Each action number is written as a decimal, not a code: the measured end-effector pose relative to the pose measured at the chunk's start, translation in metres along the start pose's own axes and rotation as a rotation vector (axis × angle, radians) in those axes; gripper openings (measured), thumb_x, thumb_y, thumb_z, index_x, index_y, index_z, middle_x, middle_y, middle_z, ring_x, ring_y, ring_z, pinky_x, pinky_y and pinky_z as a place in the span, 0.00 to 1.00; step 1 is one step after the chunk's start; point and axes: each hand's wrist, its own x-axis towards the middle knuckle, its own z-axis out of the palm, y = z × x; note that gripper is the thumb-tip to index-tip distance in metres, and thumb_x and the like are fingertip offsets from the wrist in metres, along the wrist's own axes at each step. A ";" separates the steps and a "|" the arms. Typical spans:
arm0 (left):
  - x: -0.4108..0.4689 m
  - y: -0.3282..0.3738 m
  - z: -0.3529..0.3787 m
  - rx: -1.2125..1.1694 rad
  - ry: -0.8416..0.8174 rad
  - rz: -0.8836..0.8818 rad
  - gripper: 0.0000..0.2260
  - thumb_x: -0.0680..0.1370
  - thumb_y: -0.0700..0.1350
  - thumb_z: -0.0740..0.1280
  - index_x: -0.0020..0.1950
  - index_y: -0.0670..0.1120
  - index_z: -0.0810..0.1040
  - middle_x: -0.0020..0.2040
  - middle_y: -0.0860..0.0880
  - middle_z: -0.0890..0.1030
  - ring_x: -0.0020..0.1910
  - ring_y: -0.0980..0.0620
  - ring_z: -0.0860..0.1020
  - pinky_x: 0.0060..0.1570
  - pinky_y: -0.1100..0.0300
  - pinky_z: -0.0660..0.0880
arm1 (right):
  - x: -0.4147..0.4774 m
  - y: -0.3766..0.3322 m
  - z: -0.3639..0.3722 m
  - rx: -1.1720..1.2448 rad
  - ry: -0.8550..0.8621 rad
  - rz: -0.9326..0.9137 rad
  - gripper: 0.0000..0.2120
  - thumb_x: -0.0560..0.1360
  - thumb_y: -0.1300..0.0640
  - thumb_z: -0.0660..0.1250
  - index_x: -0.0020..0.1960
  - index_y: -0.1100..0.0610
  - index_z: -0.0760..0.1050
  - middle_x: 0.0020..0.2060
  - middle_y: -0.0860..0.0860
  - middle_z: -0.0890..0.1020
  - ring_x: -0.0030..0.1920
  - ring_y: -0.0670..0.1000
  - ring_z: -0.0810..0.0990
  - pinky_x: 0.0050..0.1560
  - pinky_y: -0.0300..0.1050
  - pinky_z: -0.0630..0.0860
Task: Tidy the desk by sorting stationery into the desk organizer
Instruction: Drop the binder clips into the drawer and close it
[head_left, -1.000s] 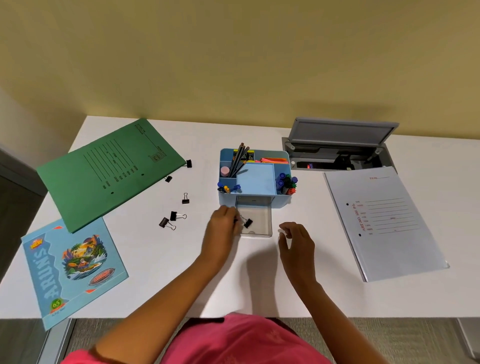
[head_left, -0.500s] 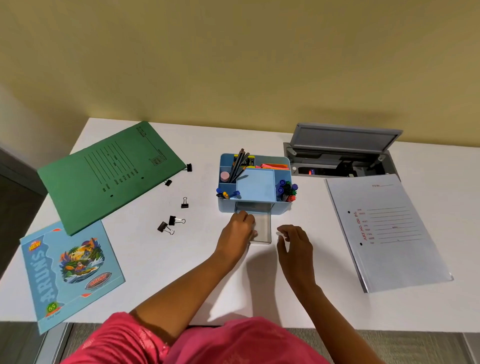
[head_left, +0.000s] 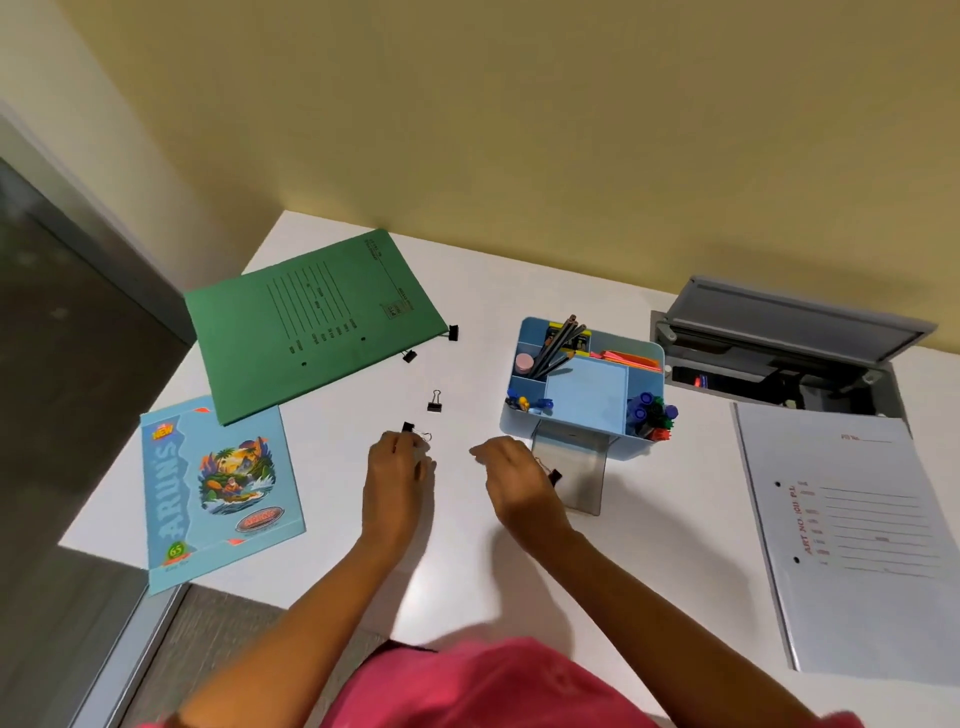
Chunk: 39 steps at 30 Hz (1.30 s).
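Well left of the desk organizer (head_left: 587, 384), loose binder clips (head_left: 434, 407) are scattered on the table (head_left: 675, 545). There the fingers of the left hand (head_left: 396, 470) are curled over one, though a grasp cannot be confirmed. Just left of the organizer, the right hand (head_left: 519, 470) is held relaxed, nothing grasped, beside the open drawer (head_left: 576, 488), where one stored clip (head_left: 554, 474) lies. A small clip could be fumbled, or the drawer knocked by the idle hand.

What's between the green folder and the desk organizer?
Head view: one binder clip alone on the white desk, two more clips at the green folder edge; otherwise bare.
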 end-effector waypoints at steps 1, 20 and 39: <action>0.002 -0.005 -0.003 0.020 0.017 -0.033 0.10 0.74 0.33 0.67 0.54 0.40 0.78 0.52 0.43 0.77 0.50 0.44 0.74 0.43 0.60 0.68 | 0.013 -0.003 0.004 0.008 -0.059 0.017 0.19 0.72 0.72 0.59 0.60 0.61 0.76 0.54 0.56 0.79 0.53 0.55 0.77 0.57 0.45 0.74; 0.035 -0.034 -0.012 0.153 -0.050 -0.174 0.09 0.75 0.37 0.67 0.55 0.41 0.78 0.52 0.42 0.77 0.49 0.42 0.75 0.38 0.53 0.75 | 0.065 -0.001 0.056 -0.184 -0.169 0.006 0.17 0.59 0.74 0.75 0.42 0.59 0.78 0.42 0.53 0.80 0.42 0.52 0.79 0.34 0.39 0.78; 0.028 -0.046 -0.022 0.040 -0.110 -0.265 0.09 0.75 0.40 0.67 0.53 0.40 0.74 0.48 0.42 0.77 0.42 0.45 0.75 0.37 0.56 0.66 | -0.017 0.000 -0.016 -0.019 0.235 0.130 0.09 0.70 0.70 0.71 0.48 0.62 0.76 0.46 0.55 0.76 0.49 0.48 0.72 0.52 0.32 0.66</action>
